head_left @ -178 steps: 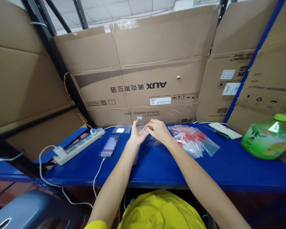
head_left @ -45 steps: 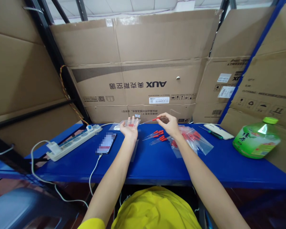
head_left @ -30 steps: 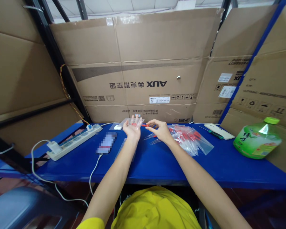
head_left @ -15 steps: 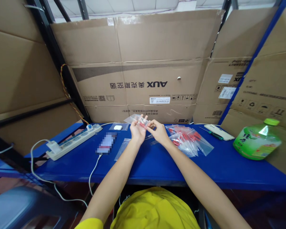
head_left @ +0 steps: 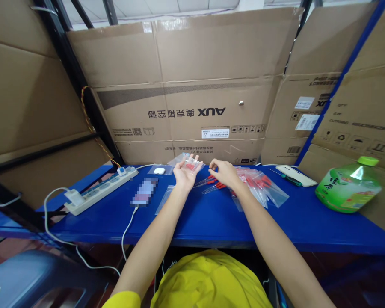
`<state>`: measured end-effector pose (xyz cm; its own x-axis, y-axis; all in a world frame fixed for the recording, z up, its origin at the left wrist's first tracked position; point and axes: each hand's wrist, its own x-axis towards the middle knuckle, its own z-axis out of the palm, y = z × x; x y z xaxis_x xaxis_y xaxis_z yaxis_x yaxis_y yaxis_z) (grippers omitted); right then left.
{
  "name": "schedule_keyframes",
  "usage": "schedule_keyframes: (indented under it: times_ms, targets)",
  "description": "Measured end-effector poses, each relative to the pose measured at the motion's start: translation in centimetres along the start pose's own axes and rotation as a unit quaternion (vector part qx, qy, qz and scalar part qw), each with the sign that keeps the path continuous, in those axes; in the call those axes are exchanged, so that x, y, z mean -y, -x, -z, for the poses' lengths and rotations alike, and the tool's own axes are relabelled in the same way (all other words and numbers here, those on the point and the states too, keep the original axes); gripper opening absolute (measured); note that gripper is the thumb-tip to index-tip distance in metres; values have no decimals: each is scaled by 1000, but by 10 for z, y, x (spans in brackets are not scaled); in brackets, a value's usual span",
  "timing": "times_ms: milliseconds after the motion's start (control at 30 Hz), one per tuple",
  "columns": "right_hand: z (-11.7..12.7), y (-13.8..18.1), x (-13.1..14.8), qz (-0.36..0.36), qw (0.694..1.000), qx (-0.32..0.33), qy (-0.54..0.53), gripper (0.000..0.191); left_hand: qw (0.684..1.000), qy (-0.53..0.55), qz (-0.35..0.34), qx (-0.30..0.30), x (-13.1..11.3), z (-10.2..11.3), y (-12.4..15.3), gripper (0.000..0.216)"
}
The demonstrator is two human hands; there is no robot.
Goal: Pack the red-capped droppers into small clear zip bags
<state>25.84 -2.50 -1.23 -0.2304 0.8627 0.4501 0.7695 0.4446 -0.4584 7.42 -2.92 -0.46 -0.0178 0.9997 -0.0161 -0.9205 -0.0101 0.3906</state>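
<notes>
My left hand point(head_left: 184, 176) is palm up with its fingers spread. A clear plastic bag point(head_left: 191, 167) with a small red item inside lies across its palm and fingers. My right hand point(head_left: 223, 172) is apart from the left, over the table. Its fingers are bent, thumb and fingertips slightly apart, and nothing shows between them. Just below it lie several thin pieces with red ends point(head_left: 218, 185) and slender shafts. Right of that hand is a pile of clear bags point(head_left: 259, 183) with red items, partly covered by my wrist.
On the blue table point(head_left: 208, 229) are a power strip point(head_left: 99, 191), a plugged-in phone point(head_left: 144, 192), a white case point(head_left: 159, 171) and a flat clear bag point(head_left: 164, 201). To the right are a screwdriver point(head_left: 291, 180), a pale flat object point(head_left: 298, 175) and a green bottle point(head_left: 348, 188). Cardboard point(head_left: 186, 55) walls the back.
My right hand has left the bag at my left hand and moved right, over the red-ended pieces. My left hand stays in place with the bag, its fingers more spread.
</notes>
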Motion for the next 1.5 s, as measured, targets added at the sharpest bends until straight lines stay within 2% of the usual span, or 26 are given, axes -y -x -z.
schedule_keyframes:
  times_ms: [67,167,267,467,667,867,1033,1167,1233,1333,1400,1500]
  targets:
    - [10,2,-18,-3,997,69,35,15,1000,2,-2,-9,-3,1,-1,31]
    - [17,6,-42,-37,983,177,21,19,1000,7,-8,-27,-6,1,-2,30]
    - [15,10,-56,-73,971,229,1,27,999,15,-13,-38,-8,0,-2,29]
    - [11,10,-56,-103,968,229,-5,38,999,28,-22,-38,-12,0,-3,26]
    - [14,8,-54,-70,963,253,-58,22,998,29,-37,-41,-16,2,-5,18]
    - [10,7,-54,-57,961,267,-51,15,998,33,-40,-42,-19,3,-7,15]
    - [17,7,-43,-16,968,213,-134,13,997,40,-45,-43,-21,3,-8,18]
    - [25,4,-27,33,972,83,-219,17,996,53,-56,-42,-24,3,-9,30]
    - [25,1,-20,44,958,3,-285,18,995,63,-66,-41,-26,3,-9,35]
    - [21,-2,-12,51,915,-88,-390,20,994,75,-74,-41,-27,3,-9,39]
    - [16,-4,-7,54,895,-124,-426,23,994,76,-71,-37,-26,3,-9,38]
    - [6,-5,1,57,884,-151,-439,27,995,70,-63,-32,-22,2,-7,33]
